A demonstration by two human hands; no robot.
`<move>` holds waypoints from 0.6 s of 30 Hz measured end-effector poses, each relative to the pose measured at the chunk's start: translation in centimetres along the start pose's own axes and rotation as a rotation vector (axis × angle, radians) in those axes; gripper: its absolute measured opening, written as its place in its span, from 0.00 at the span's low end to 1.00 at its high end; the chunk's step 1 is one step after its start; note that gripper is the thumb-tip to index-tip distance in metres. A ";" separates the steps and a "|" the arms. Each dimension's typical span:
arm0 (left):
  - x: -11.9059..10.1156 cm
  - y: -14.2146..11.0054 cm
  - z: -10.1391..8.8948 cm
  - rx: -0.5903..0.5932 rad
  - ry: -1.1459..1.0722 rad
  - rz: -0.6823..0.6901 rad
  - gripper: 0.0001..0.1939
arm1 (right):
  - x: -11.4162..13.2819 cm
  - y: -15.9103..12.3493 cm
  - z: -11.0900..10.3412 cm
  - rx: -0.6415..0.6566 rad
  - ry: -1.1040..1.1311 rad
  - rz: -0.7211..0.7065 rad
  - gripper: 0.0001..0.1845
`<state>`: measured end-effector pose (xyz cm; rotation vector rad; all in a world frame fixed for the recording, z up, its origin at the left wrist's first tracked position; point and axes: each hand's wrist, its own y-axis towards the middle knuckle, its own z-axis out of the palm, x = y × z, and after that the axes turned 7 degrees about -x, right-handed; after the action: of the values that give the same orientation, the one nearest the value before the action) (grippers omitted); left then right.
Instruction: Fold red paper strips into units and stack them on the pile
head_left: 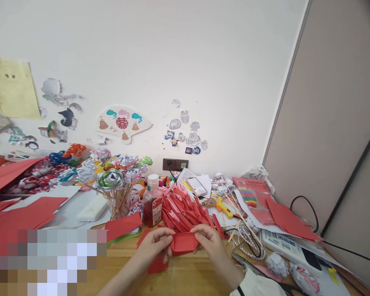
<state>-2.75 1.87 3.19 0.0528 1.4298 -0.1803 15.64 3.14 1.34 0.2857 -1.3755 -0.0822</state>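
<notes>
A small folded piece of red paper [184, 242] is held up between my two hands, just above the wooden table. My left hand [158, 243] pinches its left edge between thumb and fingers. At the right edge, my right hand [209, 242] grips it the same way. Crease lines run across the paper. Under and behind my left hand lie more red paper pieces [158, 265] on the tabletop. Right behind the held paper is a big pile of folded red paper strips [185, 207].
A bottle of dark red liquid [152, 201] and a cup of wooden sticks [119, 201] stand behind left. Crumpled paper flowers [111, 179] are heaped beyond. To the right are a yellow glue gun [223, 206], a bead string [249, 242], pliers [245, 261] and a phone [196, 186].
</notes>
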 end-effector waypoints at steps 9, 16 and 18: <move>0.5 0.1 0.2 -0.026 0.138 0.008 0.21 | 0.0 -0.2 -0.2 0.003 -0.273 -0.163 0.07; 0.8 0.3 0.1 -0.011 0.158 -0.017 0.21 | 1.3 -0.8 0.2 0.037 -0.453 -0.253 0.10; 0.8 0.3 0.2 -0.015 0.201 0.005 0.22 | 1.4 -0.9 0.3 0.062 -0.493 -0.279 0.11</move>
<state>-2.42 2.07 2.35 0.0634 1.6311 -0.1642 15.76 1.90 2.49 0.5333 -1.8212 -0.3609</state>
